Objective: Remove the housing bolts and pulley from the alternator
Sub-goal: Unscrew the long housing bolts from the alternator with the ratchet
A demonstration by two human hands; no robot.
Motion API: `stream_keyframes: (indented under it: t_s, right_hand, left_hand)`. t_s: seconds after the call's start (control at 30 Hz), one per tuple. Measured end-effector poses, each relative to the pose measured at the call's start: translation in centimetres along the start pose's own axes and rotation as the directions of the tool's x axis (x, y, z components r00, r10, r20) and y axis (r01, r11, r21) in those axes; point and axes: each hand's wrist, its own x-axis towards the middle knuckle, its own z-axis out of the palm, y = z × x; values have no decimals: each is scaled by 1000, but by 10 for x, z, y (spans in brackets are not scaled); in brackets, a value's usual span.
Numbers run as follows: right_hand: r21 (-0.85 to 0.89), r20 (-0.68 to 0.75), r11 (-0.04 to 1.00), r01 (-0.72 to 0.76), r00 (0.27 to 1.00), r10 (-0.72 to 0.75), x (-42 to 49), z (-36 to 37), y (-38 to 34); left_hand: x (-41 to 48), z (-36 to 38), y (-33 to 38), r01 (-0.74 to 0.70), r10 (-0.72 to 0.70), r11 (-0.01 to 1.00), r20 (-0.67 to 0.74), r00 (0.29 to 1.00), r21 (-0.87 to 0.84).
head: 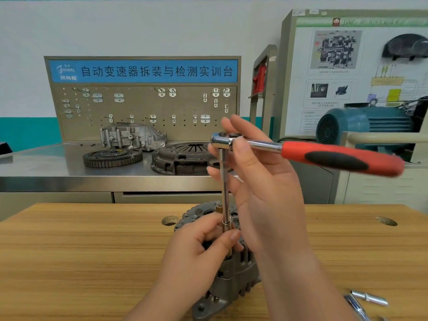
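Alternator (231,279) sits on the wooden table (81,251), near its front edge and right under both hands, with a mounting ear pointing toward me. From my seat I see the ratchet (342,158) held level above it. Its red-and-black handle sticks out to the right, and a thin extension bar (223,181) drops straight down from its chrome head into the top of the housing.

The right hand (259,177) holds the ratchet at the head. Its fingers are loosely curled behind and around the chrome and its palm faces left. Nothing touches the handle. The left hand (196,249) is closed in a pinch, thumb and fingertips gripping the lower end of the extension bar, just above the housing. I cannot see the bolt itself under those fingers.

Loose chrome tool pieces (369,300) lie on the table at the lower right, apart from the alternator. Two round holes (170,220) are cut into the tabletop, one on each side of the work.

Behind, a steel bench (46,167) carries a toothed flywheel (112,157), a clutch cover (183,158) beside it and a cast housing (132,135) at the back. The pegboard (143,107) above the bench holds only metal hooks. A blue motor (366,126) stands at the right.
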Motion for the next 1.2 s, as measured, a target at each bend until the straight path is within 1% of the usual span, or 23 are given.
stream_keyframes:
  t_s: [0.03,0.13,0.27,0.33,0.43,0.47,0.53,0.63,0.7,0.77,0.83,0.9,1.0,1.13,1.2]
  right_hand:
    - [-2,-3,1000,3,1000,-3,0,0,1]
    - [107,12,992,-63,998,62,0,1,0]
    - [183,27,972,-149,989,147,3,-2,-3]
    - [143,11,982,-120,993,120,4,-3,-1]
    - [-3,-16,1000,-30,999,30,2,-2,1]
    - [-20,-16,1000,-12,1000,12,2,-2,1]
    - [10,-8,1000,-1,1000,1,2,-1,1]
    - [95,19,994,-50,999,48,1,1,1]
    - [128,17,988,-81,997,80,1,1,1]
    - [97,0,993,-70,998,70,1,1,1]
    - [-6,-10,1000,-21,1000,21,1,1,2]
    - [-59,-23,998,23,999,-25,0,2,3]
    - [-24,-32,1000,17,999,-18,0,2,4]
    - [87,-17,994,-60,998,62,2,-1,0]
    - [109,-24,989,-100,994,103,3,-2,-1]
  left_hand:
    - [0,1,0,-2,2,1000,-9,1000,6]
    - [0,-1,3,-24,25,999,-29,999,41]
    - [-2,-3,3,-44,43,998,24,999,51]
    - [-2,-3,3,-50,49,997,9,999,56]
    - [-1,-2,3,3,-2,1000,-35,999,14]
    - [-1,-1,2,17,-17,1000,-38,999,2]
    - [-1,0,1,14,-14,1000,-34,999,-5]
    - [-2,1,-1,-41,41,998,-2,999,-42]
    - [-2,-2,-2,-51,52,997,25,998,-50]
    - [-1,-3,-3,-52,54,997,38,998,-52]
    - [0,-3,-2,-18,20,997,26,999,-72]
    - [1,-2,-2,21,-21,997,-1,1000,-68]
    - [0,-1,-1,25,-26,999,-8,1000,-40]
    - [-3,-3,0,-44,44,999,1,999,-27]
    - [-2,-4,0,-37,37,999,19,999,-17]
